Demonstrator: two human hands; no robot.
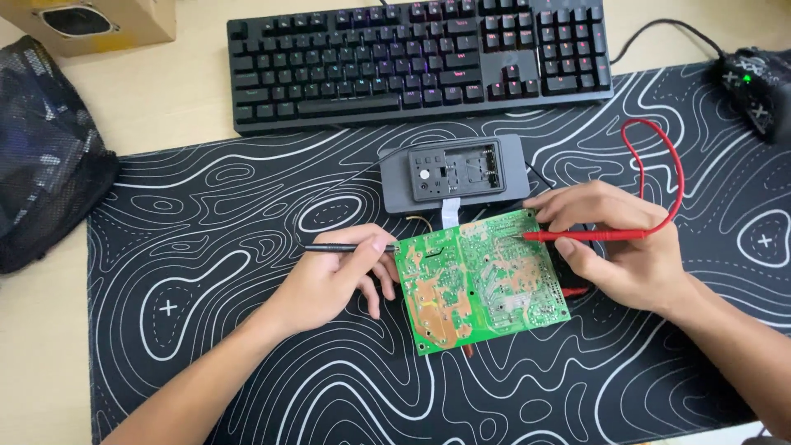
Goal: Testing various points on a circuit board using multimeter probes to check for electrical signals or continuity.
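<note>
A green circuit board [478, 280] lies solder side up on a black desk mat [247, 247] with white contour lines. My left hand [338, 276] grips a thin black probe [342, 247], its tip touching the board's left edge. My right hand [618, 247] holds a red probe [577, 236] with its tip on the board's upper right part; the fingers also rest on the board's right edge. A red lead [663, 156] loops up from the red probe. Behind the board sits a grey open device case [453, 173], joined to it by a white ribbon cable [450, 212].
A black keyboard [420, 58] with lit keys spans the back of the desk. A black mesh bag [45, 156] lies at the left, a cardboard box [99, 21] at the top left, and a black controller-like device [754, 82] at the top right.
</note>
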